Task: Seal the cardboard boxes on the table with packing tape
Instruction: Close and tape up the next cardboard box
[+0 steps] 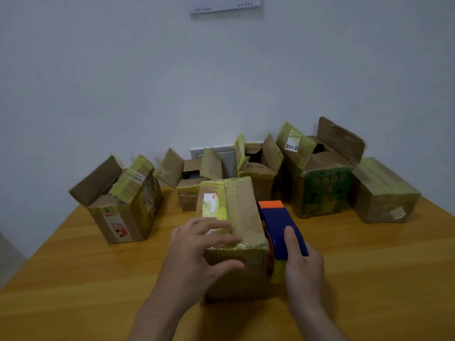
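Note:
A closed cardboard box (242, 212) with yellowish tape along its top stands in the middle of the wooden table (98, 279). My left hand (199, 252) rests on its near top edge, fingers spread and straight, thumb against the front face. My right hand (302, 264) grips a blue tape dispenser (278, 225) with an orange tip, held against the box's right side.
Behind stand several open boxes: one at the left (123, 205), a small one (189, 183), another (258, 168), and a larger green-printed one (322, 183). A closed box (384, 193) sits at the far right. A white wall lies behind the table.

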`<state>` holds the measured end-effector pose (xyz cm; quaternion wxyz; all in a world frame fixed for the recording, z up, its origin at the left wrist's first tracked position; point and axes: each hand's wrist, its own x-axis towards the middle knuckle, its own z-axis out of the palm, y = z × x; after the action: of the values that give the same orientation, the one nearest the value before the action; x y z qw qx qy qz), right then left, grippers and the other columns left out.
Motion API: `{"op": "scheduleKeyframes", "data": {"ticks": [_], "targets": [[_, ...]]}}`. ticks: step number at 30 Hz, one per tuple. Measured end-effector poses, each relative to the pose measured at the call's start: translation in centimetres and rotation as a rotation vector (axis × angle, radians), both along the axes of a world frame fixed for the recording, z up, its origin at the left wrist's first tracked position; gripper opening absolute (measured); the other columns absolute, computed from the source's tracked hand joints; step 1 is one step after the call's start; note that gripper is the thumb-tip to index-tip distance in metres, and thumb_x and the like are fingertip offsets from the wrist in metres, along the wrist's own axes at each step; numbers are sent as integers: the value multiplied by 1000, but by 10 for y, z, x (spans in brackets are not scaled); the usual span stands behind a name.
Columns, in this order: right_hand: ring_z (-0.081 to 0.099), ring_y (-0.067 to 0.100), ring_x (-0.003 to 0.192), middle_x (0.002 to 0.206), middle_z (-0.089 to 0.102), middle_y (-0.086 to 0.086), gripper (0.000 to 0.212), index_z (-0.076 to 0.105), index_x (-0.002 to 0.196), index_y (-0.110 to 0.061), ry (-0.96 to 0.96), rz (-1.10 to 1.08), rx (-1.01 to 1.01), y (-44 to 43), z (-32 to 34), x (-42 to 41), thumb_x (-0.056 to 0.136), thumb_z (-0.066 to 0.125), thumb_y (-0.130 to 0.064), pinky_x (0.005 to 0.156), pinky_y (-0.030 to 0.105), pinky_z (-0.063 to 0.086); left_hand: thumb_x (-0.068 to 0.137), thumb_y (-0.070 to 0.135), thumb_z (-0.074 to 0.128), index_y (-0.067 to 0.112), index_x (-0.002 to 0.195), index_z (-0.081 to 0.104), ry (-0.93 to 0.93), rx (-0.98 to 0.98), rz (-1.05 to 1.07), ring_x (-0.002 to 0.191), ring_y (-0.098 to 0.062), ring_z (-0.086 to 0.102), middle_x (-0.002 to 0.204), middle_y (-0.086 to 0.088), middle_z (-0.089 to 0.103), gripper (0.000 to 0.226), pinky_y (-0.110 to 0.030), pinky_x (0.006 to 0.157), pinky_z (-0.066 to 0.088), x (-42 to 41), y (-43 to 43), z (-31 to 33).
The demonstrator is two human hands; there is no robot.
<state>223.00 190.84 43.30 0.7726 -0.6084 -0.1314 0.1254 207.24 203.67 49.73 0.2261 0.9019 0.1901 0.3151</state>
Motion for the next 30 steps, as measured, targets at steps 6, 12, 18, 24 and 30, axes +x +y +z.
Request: {"op": "scheduleKeyframes", "data": {"ticks": [6, 12, 18, 24, 30], "targets": [[70, 8, 69, 78, 76, -3, 53, 74, 90, -19, 6, 38, 6, -4, -2, -9, 79, 56, -67, 53, 18, 51, 62, 74, 67, 52, 96, 75, -53, 37, 148, 124, 12, 48, 101, 42, 64, 41, -40, 108, 29, 15, -23, -2], [70, 6, 71, 78, 75, -8, 47, 73, 91, -22, 20, 59, 14, -10, -1, -15, 80, 56, -64, 52, 18, 51, 50, 104, 51, 45, 82, 65, 88, 57, 285, 113, 3, 52, 100, 31, 64, 68, -43, 110, 35, 22, -38, 7], [74, 6, 79, 83, 77, -8, 48, 73, 100, -26, 64, 25, 11, -25, -5, -6, 84, 56, -67, 59, 23, 55, 58, 72, 70, 42, 75, 52, 87, 53, 257, 106, 0, 54, 93, 27, 59, 39, -52, 112, 38, 14, -37, 12], [71, 1, 74, 79, 76, -13, 54, 74, 93, -26, 86, -163, 32, -41, 6, 20, 80, 54, -74, 63, 31, 51, 61, 36, 58, 34, 83, 64, -133, -95, 133, 120, 2, 57, 102, 17, 67, 23, -62, 124, 13, -31, -17, 1], [70, -1, 62, 70, 75, -13, 45, 74, 84, -24, -38, -164, 60, -38, 26, 29, 89, 57, -66, 46, 13, 48, 75, 45, 66, 36, 101, 71, -320, -324, 287, 126, -18, 51, 124, 7, 59, 27, -52, 107, 41, -44, 0, -7]]}}
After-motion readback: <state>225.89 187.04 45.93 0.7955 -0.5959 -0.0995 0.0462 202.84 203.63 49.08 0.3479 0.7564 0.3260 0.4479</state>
